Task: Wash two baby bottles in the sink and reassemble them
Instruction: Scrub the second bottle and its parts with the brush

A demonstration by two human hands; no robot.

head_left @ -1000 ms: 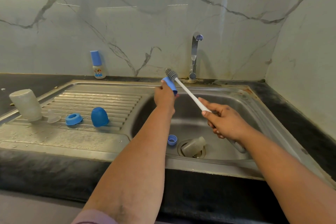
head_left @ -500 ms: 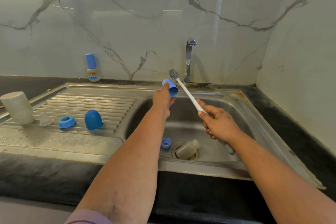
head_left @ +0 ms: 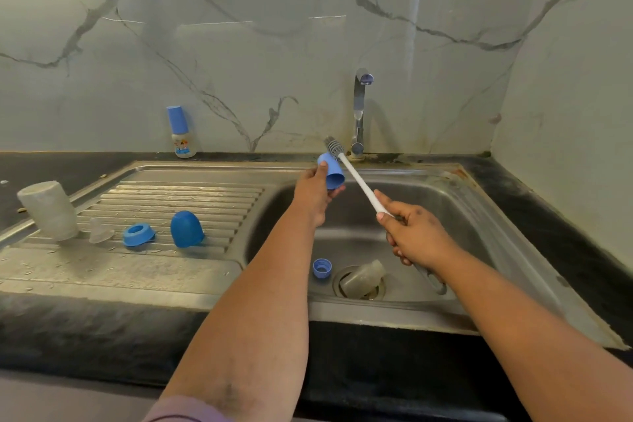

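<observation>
Both hands raised: cap (head_left: 331, 172), brush (head_left: 356, 178).

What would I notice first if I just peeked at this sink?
Two bare arms reach over the steel sink: the left hand holds a small blue plastic cap, and the right hand grips a long white bottle brush. A clear bottle lies over the drain.
</observation>
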